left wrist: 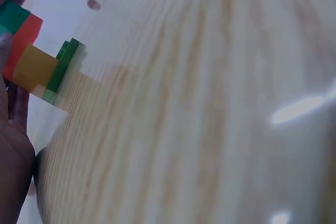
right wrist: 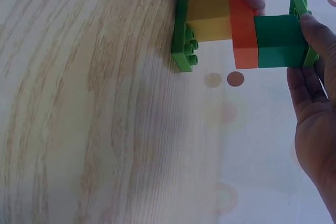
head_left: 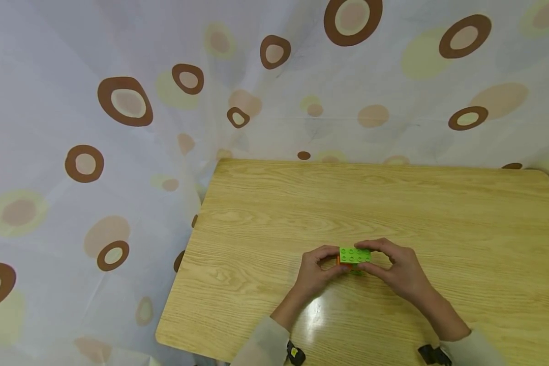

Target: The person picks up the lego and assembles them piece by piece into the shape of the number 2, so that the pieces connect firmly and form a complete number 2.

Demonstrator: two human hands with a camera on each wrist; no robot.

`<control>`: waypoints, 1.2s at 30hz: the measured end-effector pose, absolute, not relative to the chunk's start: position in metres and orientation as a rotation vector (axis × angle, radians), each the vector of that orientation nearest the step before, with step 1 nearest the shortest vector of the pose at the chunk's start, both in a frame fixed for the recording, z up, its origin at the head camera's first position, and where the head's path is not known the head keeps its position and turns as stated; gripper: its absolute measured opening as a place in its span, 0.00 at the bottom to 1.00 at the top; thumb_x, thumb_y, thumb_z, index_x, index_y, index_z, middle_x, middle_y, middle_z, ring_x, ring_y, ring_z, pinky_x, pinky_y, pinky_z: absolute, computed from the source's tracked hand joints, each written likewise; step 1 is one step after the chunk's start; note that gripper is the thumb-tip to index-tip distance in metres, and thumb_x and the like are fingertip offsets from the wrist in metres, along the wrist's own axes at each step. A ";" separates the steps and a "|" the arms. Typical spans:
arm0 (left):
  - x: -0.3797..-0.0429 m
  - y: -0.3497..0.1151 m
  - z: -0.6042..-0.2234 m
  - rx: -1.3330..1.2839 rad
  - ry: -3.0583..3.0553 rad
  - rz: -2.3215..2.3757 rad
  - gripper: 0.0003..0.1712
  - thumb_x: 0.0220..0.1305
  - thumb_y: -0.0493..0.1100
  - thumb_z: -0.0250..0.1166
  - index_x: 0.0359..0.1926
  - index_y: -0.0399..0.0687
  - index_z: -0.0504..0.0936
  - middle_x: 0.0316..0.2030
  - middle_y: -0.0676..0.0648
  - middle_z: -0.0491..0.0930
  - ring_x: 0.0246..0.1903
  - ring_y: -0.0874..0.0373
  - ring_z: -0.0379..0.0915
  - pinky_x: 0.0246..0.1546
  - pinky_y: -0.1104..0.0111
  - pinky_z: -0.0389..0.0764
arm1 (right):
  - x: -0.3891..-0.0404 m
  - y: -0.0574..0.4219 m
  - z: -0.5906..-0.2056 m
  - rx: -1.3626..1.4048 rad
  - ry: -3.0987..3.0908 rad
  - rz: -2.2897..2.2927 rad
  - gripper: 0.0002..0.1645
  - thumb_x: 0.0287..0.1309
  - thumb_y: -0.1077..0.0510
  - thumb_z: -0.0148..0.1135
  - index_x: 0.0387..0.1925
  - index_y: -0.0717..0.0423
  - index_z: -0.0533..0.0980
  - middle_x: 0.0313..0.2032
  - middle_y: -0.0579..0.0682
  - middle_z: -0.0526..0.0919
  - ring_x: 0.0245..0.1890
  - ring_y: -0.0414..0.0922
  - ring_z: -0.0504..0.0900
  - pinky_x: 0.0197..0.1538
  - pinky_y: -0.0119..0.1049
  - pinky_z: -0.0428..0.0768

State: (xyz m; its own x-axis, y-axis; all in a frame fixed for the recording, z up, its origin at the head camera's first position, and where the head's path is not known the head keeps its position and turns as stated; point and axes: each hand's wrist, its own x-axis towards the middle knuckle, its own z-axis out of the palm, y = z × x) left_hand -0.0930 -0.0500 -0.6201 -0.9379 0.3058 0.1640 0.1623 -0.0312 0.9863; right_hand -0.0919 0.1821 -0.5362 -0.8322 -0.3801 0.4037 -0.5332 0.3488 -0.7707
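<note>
A tower of toy building bricks stands on the table between both hands. Seen from the right wrist, a light green plate forms its base, followed by a yellow brick, an orange brick and a dark green brick. On top lies another light green plate, studs upward. My left hand pinches the orange brick from the left side. From the right, my right hand grips the top plate between thumb and fingers. Only part of the left hand appears in the left wrist view.
The wooden table has a rounded left edge and light glare near its front. A white curtain with brown and beige ovals hangs behind and to the left. Dark straps show at both wrists.
</note>
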 end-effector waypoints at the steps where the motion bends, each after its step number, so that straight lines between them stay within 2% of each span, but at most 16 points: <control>1: -0.093 -0.050 -0.620 0.515 2.107 2.127 0.21 0.62 0.40 0.78 0.57 0.49 0.88 0.53 0.53 0.87 0.58 0.57 0.82 0.63 0.60 0.80 | -0.091 0.182 -0.537 0.838 -2.448 1.480 0.36 0.43 0.73 0.83 0.57 0.51 0.85 0.51 0.44 0.89 0.53 0.31 0.84 0.55 0.20 0.78; 12: -0.095 -0.048 -0.621 0.546 2.120 2.139 0.21 0.63 0.40 0.78 0.57 0.49 0.88 0.53 0.53 0.88 0.57 0.57 0.83 0.62 0.60 0.80 | -0.094 0.183 -0.533 0.881 -2.440 1.370 0.39 0.39 0.73 0.85 0.56 0.50 0.85 0.50 0.44 0.90 0.50 0.36 0.86 0.55 0.20 0.77; 17: -0.095 -0.049 -0.620 0.550 2.131 2.141 0.21 0.62 0.40 0.78 0.56 0.50 0.88 0.52 0.53 0.88 0.56 0.56 0.83 0.62 0.60 0.81 | -0.094 0.181 -0.535 0.905 -2.425 1.386 0.39 0.40 0.73 0.84 0.57 0.51 0.84 0.49 0.45 0.89 0.49 0.39 0.87 0.54 0.20 0.79; 36: -0.090 -0.049 -0.619 0.550 2.143 2.133 0.21 0.63 0.39 0.77 0.57 0.46 0.87 0.53 0.51 0.88 0.57 0.57 0.83 0.62 0.60 0.81 | -0.092 0.180 -0.545 0.898 -2.406 1.428 0.35 0.41 0.74 0.83 0.52 0.49 0.85 0.51 0.47 0.90 0.52 0.36 0.85 0.57 0.23 0.79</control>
State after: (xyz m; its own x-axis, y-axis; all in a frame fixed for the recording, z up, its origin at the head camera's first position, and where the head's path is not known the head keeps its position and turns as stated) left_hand -0.0900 -0.0493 -0.6191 -0.9338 0.2965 0.2004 0.2018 -0.0262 0.9791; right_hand -0.0916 0.1796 -0.5449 -0.7943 -0.3974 0.4595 -0.5937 0.3474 -0.7258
